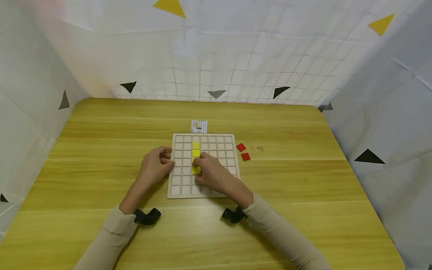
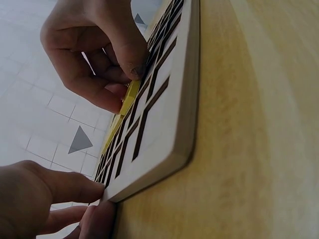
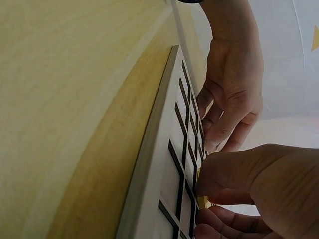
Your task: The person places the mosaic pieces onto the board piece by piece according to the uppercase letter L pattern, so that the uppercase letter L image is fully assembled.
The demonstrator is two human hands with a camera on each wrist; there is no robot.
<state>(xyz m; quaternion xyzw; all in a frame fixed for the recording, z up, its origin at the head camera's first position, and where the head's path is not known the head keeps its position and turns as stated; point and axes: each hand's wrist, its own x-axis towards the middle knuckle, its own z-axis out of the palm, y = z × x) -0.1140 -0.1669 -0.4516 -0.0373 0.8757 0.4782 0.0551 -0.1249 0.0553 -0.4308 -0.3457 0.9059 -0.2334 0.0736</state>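
A pale wooden board [image 1: 182,190] with a grid of square recesses lies flat on the table. Yellow square tiles [image 1: 196,145] form a column in it, left of its middle. My right hand [image 1: 212,172] is over the board and pinches the lowest yellow tile [image 1: 195,170] between thumb and fingers. In the left wrist view that yellow tile [image 2: 130,94] appears at the grid surface, slightly raised; its seating is partly hidden by the fingers. My left hand [image 1: 155,165] holds the board's left edge, thumb on the rim.
Two red square tiles [image 1: 245,156] lie on the table [image 1: 287,180] just right of the board. A small printed pattern card [image 1: 199,126] lies beyond the board's far edge. Each wrist carries a black camera [image 1: 147,216]. White sheets with triangles surround the table.
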